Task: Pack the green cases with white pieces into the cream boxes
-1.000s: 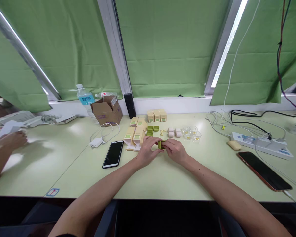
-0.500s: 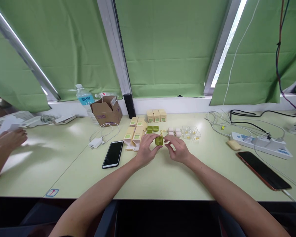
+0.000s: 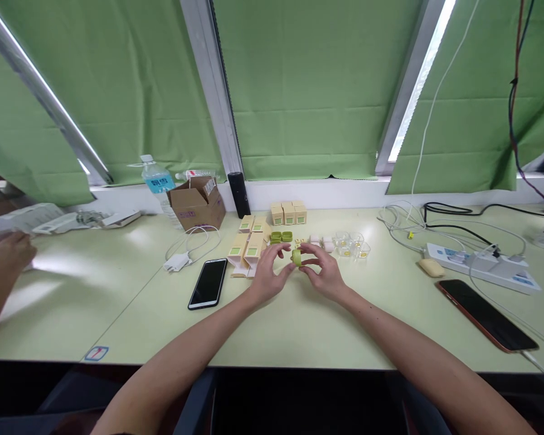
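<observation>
Above the table's middle I hold a small green square cup [image 3: 296, 258], now turned on its side. My right hand [image 3: 324, 272] pinches it with thumb and fingertips. From the other side, my left hand [image 3: 272, 275] has its thumb against the cup, its other fingers curved around near it. Just behind my hands lie more green square cups [image 3: 281, 236] and tiny yellowish pieces [image 3: 299, 241]. White cylindrical pieces [image 3: 327, 244] and clear plastic cups [image 3: 351, 243] stand to the right. Opened beige cartons [image 3: 254, 244] with green windows lie beside my left hand.
Three beige boxes [image 3: 289, 213] stand behind. A phone [image 3: 207, 284] lies on the left, near a charger [image 3: 176, 262], cardboard box [image 3: 197, 202] and water bottle [image 3: 158, 184]. On the right are a power strip [image 3: 480, 268] and another phone [image 3: 487, 314]. Another person's hands [image 3: 9, 254] are far left.
The green cup has been turned on its side and shifted slightly right. My right fingers have closed around it, while my left index finger has drawn back a little. The other person's hands moved left.
</observation>
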A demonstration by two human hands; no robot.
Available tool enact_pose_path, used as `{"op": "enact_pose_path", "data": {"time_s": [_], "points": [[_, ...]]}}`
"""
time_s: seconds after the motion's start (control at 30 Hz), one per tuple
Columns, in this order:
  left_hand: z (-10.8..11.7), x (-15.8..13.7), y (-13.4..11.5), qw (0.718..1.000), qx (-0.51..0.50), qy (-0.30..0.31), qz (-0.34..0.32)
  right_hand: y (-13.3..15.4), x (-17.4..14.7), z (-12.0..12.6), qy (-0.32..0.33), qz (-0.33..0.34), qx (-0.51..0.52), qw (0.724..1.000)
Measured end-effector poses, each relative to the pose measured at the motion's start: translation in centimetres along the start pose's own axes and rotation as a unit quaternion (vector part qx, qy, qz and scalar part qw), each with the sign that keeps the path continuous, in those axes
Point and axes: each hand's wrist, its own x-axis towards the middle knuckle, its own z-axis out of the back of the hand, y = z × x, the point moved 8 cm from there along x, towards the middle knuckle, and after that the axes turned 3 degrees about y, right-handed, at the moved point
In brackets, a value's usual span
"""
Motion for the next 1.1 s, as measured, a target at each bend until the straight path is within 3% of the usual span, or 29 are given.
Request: {"op": "enact_pose_path", "data": {"time_s": [0.37, 0.8, 1.1], "points": [[-1.8, 0.4, 3.3, 0.976, -0.145, 0.038, 0.157, -0.6, -0.2, -0.1, -0.013, -0.019, 0.025, 0.999], [-1.7, 0.6, 3.4, 0.966, -0.178, 0.043, 0.183, -0.1, 0.1, 0.2, -0.019, -0.001, 0.01, 1.0], [-1.9, 0.2, 5.5, 0.932, -0.271, 0.042, 0.236, -0.2, 0.1, 0.4, -0.023, 0.005, -0.036, 0.999]]}}
